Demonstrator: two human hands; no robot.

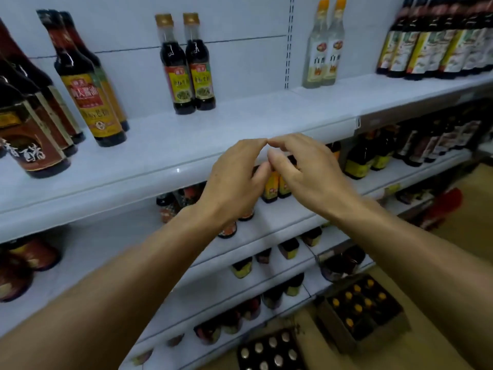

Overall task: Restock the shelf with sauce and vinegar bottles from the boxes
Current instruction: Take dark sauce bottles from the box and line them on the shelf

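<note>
Both my hands hover side by side in front of the white shelf's front edge [160,180], fingertips nearly touching each other. My left hand [234,180] and my right hand [306,169] have loosely bent fingers and hold nothing. Two dark sauce bottles with yellow-green labels [188,65] stand at the back of the shelf above my hands. A pair of clear vinegar bottles [324,44] stands further right. On the floor at the lower right sits an open cardboard box of orange-capped bottles [360,308], and beside it a box of silver-capped bottles [269,351].
Large dark bottles with brown and yellow labels [88,86] crowd the shelf's left end, and a dense row of dark bottles [440,41] fills the upper right. Lower shelves [266,231] carry several small bottles. Bare shelf surface lies between the bottle groups.
</note>
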